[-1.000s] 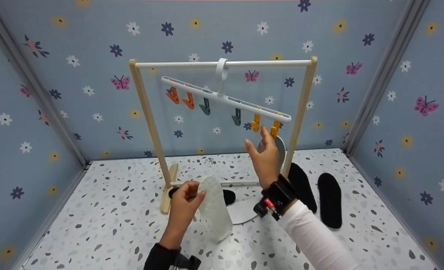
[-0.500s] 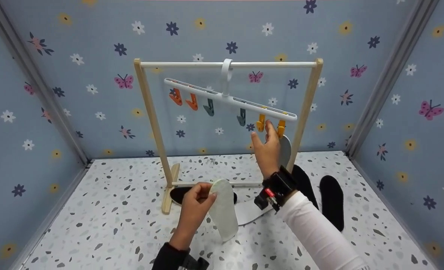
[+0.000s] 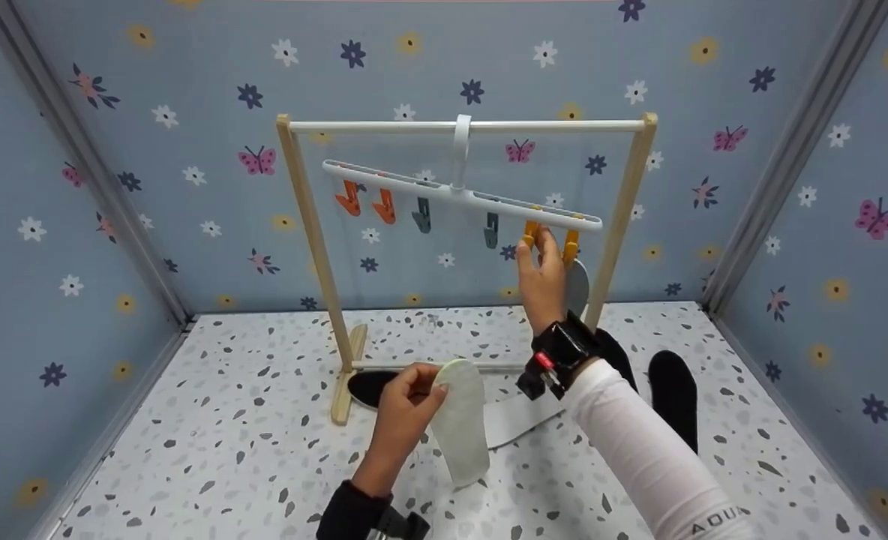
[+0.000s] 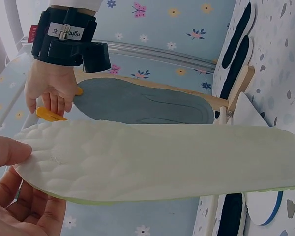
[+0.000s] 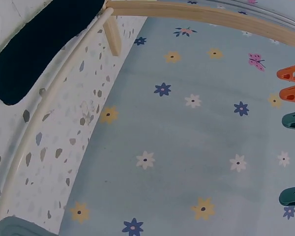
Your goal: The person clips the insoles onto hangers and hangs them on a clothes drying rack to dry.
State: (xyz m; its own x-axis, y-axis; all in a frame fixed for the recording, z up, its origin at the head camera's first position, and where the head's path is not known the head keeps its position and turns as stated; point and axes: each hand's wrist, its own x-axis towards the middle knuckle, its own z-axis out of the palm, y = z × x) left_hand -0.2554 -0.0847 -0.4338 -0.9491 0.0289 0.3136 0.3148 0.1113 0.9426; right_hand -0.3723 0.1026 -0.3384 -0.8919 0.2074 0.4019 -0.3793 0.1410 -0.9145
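Head view: pale insole point(image 3: 462, 425) hangs by its top, pinched in left hand point(image 3: 406, 405); right hand point(image 3: 542, 283) pinches yellow clip point(image 3: 530, 230).

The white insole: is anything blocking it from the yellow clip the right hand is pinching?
Only the right hand, pinching the yellow clip. The grey insole hangs to one side, and nothing else visible stands between the white insole and that clip.
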